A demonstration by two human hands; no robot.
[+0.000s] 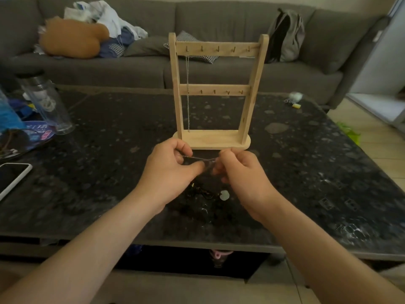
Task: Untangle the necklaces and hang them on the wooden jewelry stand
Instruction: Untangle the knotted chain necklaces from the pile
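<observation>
Left hand point(168, 170) and right hand point(241, 172) each pinch a fine silvery chain point(198, 159), stretched taut between them, likely to work a knot loose. Below the hands lies a dark tangle point(201, 191) with a pale pendant point(224, 195). Just beyond stands the plain wood stand point(215, 140), with one thin necklace point(187, 95) hung.

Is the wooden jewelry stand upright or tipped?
Upright: the light wooden jewelry stand rests flat on its base, a thin silver chain hanging straight.

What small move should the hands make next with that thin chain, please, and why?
Probably tease the bunched part loose: the left hand and right hand pinch the thin chain stretched between them, and it looks bunched beside the right hand.
</observation>
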